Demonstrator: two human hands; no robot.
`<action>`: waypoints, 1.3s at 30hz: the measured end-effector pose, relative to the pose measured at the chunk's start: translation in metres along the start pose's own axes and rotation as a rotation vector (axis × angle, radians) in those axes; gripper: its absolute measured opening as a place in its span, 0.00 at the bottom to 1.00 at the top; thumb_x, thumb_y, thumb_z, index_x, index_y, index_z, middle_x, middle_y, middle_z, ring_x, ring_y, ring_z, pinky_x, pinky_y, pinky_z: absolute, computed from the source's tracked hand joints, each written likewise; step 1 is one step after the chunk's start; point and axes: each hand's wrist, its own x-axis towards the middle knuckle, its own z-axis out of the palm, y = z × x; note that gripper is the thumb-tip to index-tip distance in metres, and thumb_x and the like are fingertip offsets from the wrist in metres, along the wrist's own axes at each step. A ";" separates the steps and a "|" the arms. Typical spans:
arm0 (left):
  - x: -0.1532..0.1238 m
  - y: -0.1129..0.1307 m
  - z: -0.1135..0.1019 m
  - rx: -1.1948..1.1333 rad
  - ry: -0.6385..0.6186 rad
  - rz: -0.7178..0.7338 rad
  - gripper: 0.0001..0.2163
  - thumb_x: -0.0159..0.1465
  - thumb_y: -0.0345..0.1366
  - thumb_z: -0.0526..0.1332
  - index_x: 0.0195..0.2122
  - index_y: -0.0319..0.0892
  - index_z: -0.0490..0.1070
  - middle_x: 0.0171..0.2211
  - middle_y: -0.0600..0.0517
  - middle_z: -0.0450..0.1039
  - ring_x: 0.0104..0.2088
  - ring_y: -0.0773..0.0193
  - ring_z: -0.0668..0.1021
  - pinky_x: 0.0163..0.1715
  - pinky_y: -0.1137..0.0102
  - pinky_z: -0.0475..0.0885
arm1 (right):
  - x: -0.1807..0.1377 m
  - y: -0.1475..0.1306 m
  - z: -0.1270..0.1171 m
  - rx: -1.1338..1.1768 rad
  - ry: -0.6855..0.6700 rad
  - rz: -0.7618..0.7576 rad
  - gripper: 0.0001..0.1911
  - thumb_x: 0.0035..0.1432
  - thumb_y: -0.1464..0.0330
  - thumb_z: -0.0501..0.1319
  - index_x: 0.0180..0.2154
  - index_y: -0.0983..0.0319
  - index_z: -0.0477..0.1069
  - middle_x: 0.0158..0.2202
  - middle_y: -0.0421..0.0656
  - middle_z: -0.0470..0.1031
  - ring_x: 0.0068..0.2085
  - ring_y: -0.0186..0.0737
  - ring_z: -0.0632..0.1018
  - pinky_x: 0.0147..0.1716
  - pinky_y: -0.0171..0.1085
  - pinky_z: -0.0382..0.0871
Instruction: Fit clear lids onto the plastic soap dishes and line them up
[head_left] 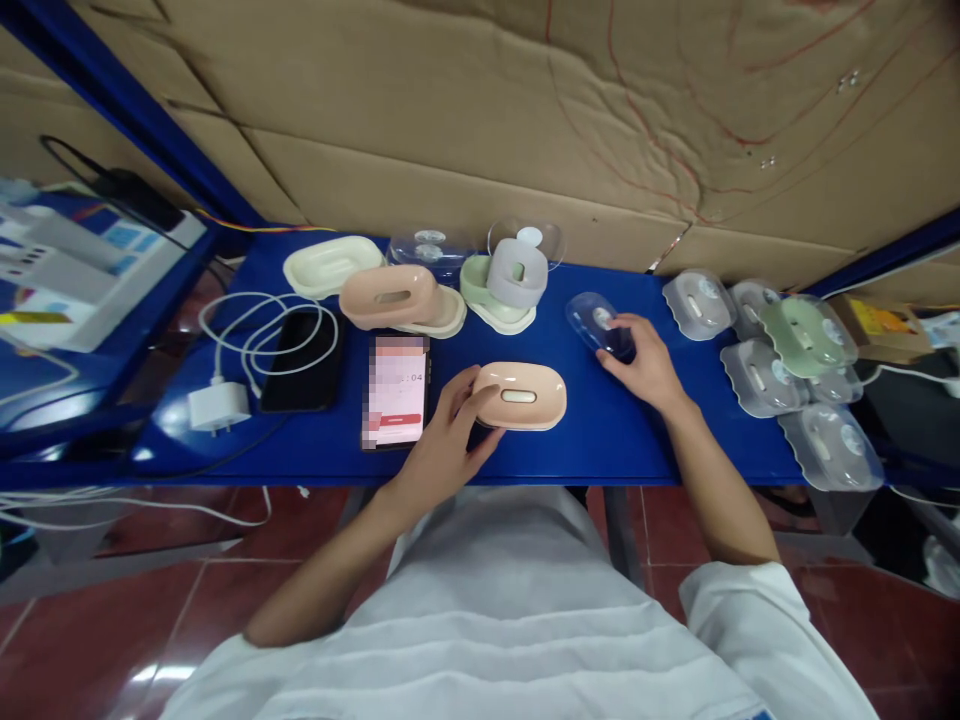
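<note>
1. The blue worktop (600, 440) runs left to right; its near edge lies just in front of the person's torso, and its far edge meets a cardboard wall (480, 120).
2. Open surface: a bare strip lies along the near edge at 6 o'clock of the peach soap dish (520, 396), and a further bare patch lies between the right hand (643, 362) and the stack of clear lids (795, 370) at 3 o'clock.
3. Left hand (448, 437): fingers partly curled around the left end of the peach soap dish, thumb and fingertips touching its rim. The dish rests flat on the worktop, near the centre, close to the near edge.
4. Right hand: fingers narrow and extended, tips resting on a clear lid (600, 324) that lies on the worktop at 1 o'clock of the peach soap dish. Whether the lid is gripped or only touched cannot be told.
5. At 9 o'clock of the peach soap dish, just beside the left hand, lies a phone with a lit screen (395, 392); a dark phone (304, 360) with a white charger cable (247, 340) lies further left.
6. At 12 o'clock, along the far edge, stand more dishes: a cream dish (330, 265), a second peach dish (390, 296) and a green dish with a grey insert (510, 285).
7. The clear lids at the right overhang the right end of the worktop.
</note>
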 end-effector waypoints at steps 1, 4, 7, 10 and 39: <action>0.000 0.000 0.000 -0.009 0.002 -0.006 0.29 0.74 0.32 0.65 0.73 0.46 0.58 0.73 0.34 0.58 0.74 0.45 0.68 0.71 0.48 0.71 | -0.003 -0.012 0.002 0.103 -0.058 -0.082 0.24 0.67 0.54 0.65 0.59 0.57 0.71 0.63 0.53 0.75 0.63 0.56 0.78 0.64 0.57 0.73; -0.001 0.000 0.001 -0.041 -0.002 -0.025 0.34 0.74 0.34 0.65 0.77 0.47 0.50 0.75 0.33 0.54 0.76 0.44 0.65 0.71 0.47 0.70 | -0.015 -0.047 0.008 0.287 -0.235 -0.308 0.24 0.69 0.59 0.65 0.63 0.55 0.67 0.65 0.52 0.75 0.65 0.53 0.78 0.64 0.55 0.75; -0.001 0.000 0.001 -0.060 -0.002 -0.029 0.38 0.74 0.35 0.65 0.79 0.49 0.45 0.77 0.34 0.53 0.77 0.44 0.63 0.71 0.46 0.71 | -0.024 -0.070 0.015 0.267 -0.296 -0.507 0.28 0.67 0.64 0.66 0.66 0.55 0.65 0.69 0.53 0.71 0.73 0.55 0.70 0.69 0.59 0.70; -0.001 0.000 0.001 -0.055 -0.029 -0.022 0.37 0.75 0.35 0.65 0.78 0.50 0.46 0.76 0.35 0.54 0.76 0.44 0.64 0.70 0.47 0.72 | -0.029 -0.078 0.021 0.231 -0.279 -0.621 0.30 0.66 0.69 0.64 0.68 0.55 0.65 0.71 0.53 0.69 0.77 0.57 0.63 0.71 0.63 0.68; -0.003 0.001 0.000 0.034 -0.218 0.007 0.29 0.77 0.42 0.61 0.76 0.47 0.55 0.78 0.36 0.55 0.72 0.44 0.72 0.62 0.51 0.81 | -0.075 -0.042 0.004 -0.191 -0.029 -0.280 0.38 0.70 0.56 0.67 0.76 0.46 0.58 0.74 0.51 0.66 0.73 0.67 0.68 0.68 0.70 0.69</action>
